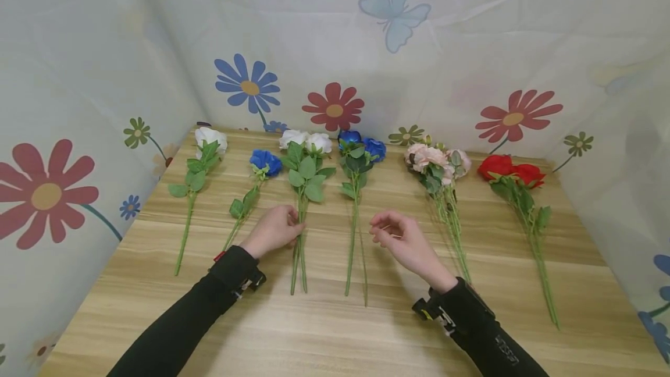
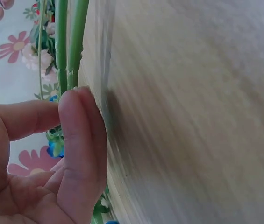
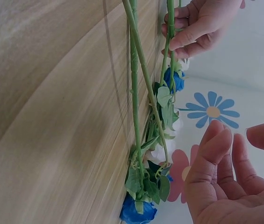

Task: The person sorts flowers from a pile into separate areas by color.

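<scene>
My left hand pinches the green stems of two white roses between thumb and fingertips, close over the wooden table. In the left wrist view these stems run upward from the fingertips. My right hand holds nothing; its fingers are loosely bent, with a gap between thumb and fingertips. It hovers just right of two blue roses, whose stems cross in the right wrist view. A single blue rose lies left of the white pair, its lower stem partly hidden by my left hand and sleeve.
A single white rose lies at the far left of the wooden table. To the right are a bunch of pale pink flowers and two red roses. A flower-printed cloth hangs behind and beside the table.
</scene>
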A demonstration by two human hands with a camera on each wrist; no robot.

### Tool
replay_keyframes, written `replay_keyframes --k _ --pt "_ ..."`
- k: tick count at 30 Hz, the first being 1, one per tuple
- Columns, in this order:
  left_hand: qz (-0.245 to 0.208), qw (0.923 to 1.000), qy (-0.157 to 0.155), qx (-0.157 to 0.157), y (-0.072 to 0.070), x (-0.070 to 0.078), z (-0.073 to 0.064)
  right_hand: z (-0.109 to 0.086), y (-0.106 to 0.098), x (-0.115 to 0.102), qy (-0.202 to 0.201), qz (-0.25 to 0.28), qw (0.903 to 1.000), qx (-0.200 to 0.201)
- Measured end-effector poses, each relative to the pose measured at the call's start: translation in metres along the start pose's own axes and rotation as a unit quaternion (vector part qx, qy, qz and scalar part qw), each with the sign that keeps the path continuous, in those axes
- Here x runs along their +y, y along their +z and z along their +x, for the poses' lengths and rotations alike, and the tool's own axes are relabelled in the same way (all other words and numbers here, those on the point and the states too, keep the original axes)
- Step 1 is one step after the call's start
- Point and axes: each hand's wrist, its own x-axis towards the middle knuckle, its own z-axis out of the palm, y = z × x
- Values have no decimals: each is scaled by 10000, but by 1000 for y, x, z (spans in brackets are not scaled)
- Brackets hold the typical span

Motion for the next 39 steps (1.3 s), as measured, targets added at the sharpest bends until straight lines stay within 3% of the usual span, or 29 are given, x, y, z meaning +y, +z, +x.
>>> replay_keyframes --k 10,16,27,35,39 --pt "-279 9994 -161 -146 -2 -5 1 1 2 4 72 34 10000 -54" --pt "-176 9991 -375 31 -4 -8 6 1 2 4 114 81 9999 -65" --pt "-338 9989 -291 164 -8 -13 5 1 1 3 222 3 9997 -109" --pt "693 9948 172 729 -28 -15 -16 0 -1 4 225 107 9997 0" --pt "908 9918 282 858 -45 -16 -29 0 -5 3 372 312 9986 229"
